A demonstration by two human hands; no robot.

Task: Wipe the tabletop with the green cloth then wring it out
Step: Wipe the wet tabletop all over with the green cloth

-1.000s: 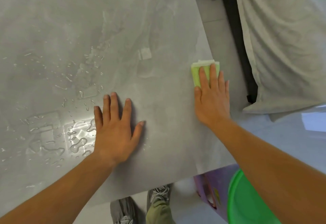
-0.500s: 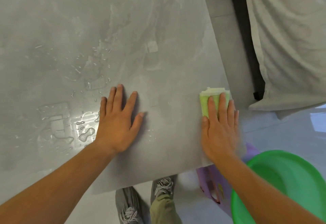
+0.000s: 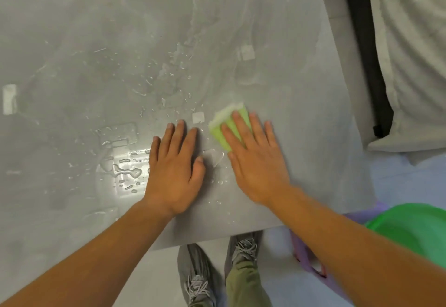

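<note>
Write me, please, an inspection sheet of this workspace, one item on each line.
Surface: grey tabletop, wet; drops and a puddle lie left of the left hand.
Job's things: green cloth, folded, flat on the tabletop under the right hand's fingers.
Clutter: small pale squares on the tabletop; cannot tell what they are.
Grippers: left hand flat on the tabletop, fingers straight; right hand presses the cloth with straight fingers.
Cables: nothing seen.
Surroundings: green basin beside a purple object, low right; pale fabric beyond the right edge; grey shoes on the floor.
</note>
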